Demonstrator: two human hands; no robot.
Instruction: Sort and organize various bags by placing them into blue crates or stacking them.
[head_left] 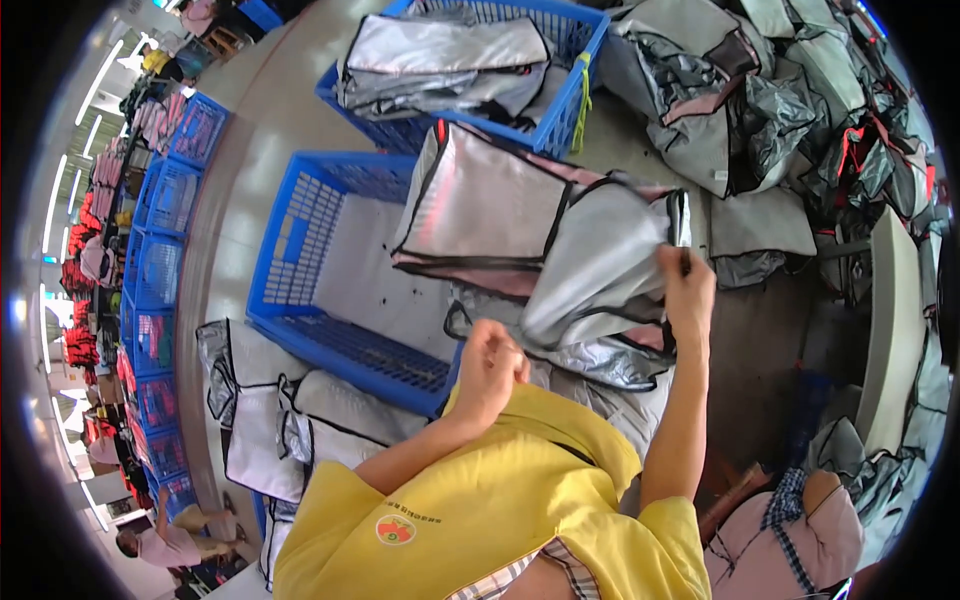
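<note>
A silver-grey insulated bag (490,200) with black piping and pink showing at its sides lies in front of me, part of it over the near blue crate. My right hand (688,290) pinches the bag's right edge, beside a loose grey flap (600,250). Closer to my body, my left hand (487,375) is curled with its fingers together, just left of the bag's lower folds. Whatever it may hold is hidden. Crumpled shiny silver lining (610,360) shows at the bag's lower end.
A blue plastic crate (275,260) stands at the left, with another blue crate (572,110) full of folded silver bags behind it. More grey bags (265,400) lie at the near left. Bags heap (690,90) at the far right, near a pale board (890,330). Someone in pink (790,535) is close at the lower right.
</note>
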